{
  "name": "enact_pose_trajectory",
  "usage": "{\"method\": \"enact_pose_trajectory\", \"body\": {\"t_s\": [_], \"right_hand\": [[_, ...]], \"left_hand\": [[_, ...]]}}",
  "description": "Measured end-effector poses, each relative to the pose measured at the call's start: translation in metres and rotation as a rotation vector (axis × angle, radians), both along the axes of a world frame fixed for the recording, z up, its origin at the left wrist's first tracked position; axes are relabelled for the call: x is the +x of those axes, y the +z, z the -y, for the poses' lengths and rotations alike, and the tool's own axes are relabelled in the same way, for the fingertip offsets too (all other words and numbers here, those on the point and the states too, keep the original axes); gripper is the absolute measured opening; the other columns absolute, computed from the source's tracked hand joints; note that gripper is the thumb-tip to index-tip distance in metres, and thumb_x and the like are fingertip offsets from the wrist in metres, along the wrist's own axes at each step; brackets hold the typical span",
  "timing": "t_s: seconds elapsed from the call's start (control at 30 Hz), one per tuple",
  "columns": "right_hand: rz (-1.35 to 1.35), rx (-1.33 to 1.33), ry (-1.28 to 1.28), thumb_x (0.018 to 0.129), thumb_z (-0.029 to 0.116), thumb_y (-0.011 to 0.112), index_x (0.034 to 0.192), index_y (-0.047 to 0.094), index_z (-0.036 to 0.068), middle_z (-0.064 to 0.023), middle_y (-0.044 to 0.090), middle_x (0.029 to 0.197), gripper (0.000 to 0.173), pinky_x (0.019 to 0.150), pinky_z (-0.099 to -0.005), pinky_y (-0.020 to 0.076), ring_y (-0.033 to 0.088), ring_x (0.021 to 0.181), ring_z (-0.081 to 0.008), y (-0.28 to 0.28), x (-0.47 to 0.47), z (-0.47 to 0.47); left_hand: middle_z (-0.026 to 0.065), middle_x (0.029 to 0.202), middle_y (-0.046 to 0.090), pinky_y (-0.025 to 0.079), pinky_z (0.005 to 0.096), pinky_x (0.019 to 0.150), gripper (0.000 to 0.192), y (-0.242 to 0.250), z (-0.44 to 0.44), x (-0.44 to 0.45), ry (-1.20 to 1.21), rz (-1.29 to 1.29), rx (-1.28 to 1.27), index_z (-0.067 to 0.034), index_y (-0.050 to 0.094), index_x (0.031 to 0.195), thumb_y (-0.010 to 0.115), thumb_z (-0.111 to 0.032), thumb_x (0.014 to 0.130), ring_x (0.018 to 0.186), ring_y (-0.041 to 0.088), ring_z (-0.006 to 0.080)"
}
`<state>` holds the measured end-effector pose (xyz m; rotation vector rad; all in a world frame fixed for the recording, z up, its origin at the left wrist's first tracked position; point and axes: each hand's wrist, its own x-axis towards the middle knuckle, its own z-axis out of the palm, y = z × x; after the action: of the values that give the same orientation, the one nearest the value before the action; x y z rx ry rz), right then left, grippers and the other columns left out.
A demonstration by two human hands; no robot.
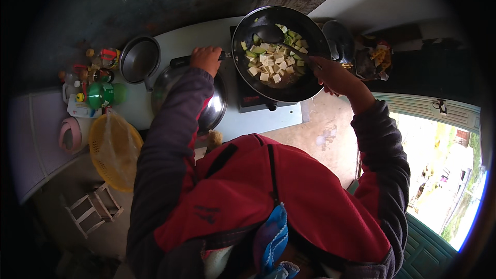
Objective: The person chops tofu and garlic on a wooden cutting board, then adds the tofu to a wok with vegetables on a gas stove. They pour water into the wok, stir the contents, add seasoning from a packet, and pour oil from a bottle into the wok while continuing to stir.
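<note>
A black wok (300, 18) with a metal rim sits on a dark cooker (250, 102). My left hand (206, 59) grips the wok's black handle (180, 61) from above. In the wok lie cubes of what looks like tofu (276, 64) among pale green vegetable pieces (259, 49), with a little liquid at the near side. My right hand (334, 76) holds the handle of a dark ladle or turner (268, 33) at the wok's right rim. Its head rests inside, towards the back left, and its shaft crosses over the food.
A shiny metal lid (217, 104) lies below my left forearm. Farther left stand a grey pan (140, 60), a green plastic bottle (101, 95) and several other bottles. A yellow basket (100, 155) and a wooden stool (95, 209) are lower left. A dark pot (338, 35) stands right of the wok.
</note>
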<state>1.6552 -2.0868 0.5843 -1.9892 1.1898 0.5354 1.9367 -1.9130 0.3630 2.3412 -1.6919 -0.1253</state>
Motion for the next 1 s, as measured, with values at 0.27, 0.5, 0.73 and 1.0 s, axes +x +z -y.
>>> {"method": "enact_pose_trajectory", "body": {"t_s": [0.27, 0.5, 0.73, 1.0], "right_hand": [[0.208, -0.227, 0.261, 0.096, 0.025, 0.05, 0.139, 0.045, 0.007, -0.0096, 0.06, 0.072, 0.046, 0.049, -0.0292, 0.0473, 0.057, 0.053, -0.014, -0.017, -0.021, 0.001], [0.16, -0.37, 0.488, 0.093, 0.016, 0.052, 0.135, 0.047, 0.005, -0.023, 0.067, 0.097, 0.043, 0.078, -0.0378, 0.0515, 0.067, 0.086, -0.0353, -0.022, -0.036, 0.018], [0.202, -0.378, 0.569, 0.094, 0.014, 0.051, 0.13, 0.051, 0.004, -0.0227, 0.065, 0.102, 0.038, 0.081, -0.041, 0.0528, 0.066, 0.087, -0.0346, -0.024, -0.044, 0.012], [-0.178, -0.398, 0.345, 0.092, 0.009, 0.054, 0.13, 0.055, 0.011, -0.0173, 0.068, 0.1, 0.038, 0.077, -0.0388, 0.0533, 0.068, 0.089, -0.0302, 0.083, -0.085, 0.011]], "left_hand": [[0.0072, 0.101, 0.063, 0.042, 0.0438, 0.09, 0.035, -0.004, 0.001, -0.001, 0.0, 0.011, -0.009, -0.014, 0.059, 0.109, 0.073, -0.02, 0.077, 0.098, 0.06, 0.0279], [0.0066, 0.1, 0.064, 0.042, 0.0436, 0.09, 0.031, -0.003, 0.0, -0.003, 0.022, 0.019, -0.016, -0.014, 0.06, 0.107, 0.071, -0.019, 0.078, 0.098, 0.06, 0.028], [0.0069, 0.1, 0.064, 0.041, 0.0436, 0.091, 0.035, -0.001, 0.001, -0.002, 0.001, 0.007, -0.005, -0.013, 0.058, 0.111, 0.071, -0.019, 0.079, 0.099, 0.059, 0.0286], [0.0075, 0.1, 0.063, 0.043, 0.0432, 0.088, 0.035, -0.004, 0.001, -0.002, 0.01, 0.023, -0.015, -0.014, 0.058, 0.11, 0.071, -0.019, 0.079, 0.098, 0.059, 0.0287]]}}
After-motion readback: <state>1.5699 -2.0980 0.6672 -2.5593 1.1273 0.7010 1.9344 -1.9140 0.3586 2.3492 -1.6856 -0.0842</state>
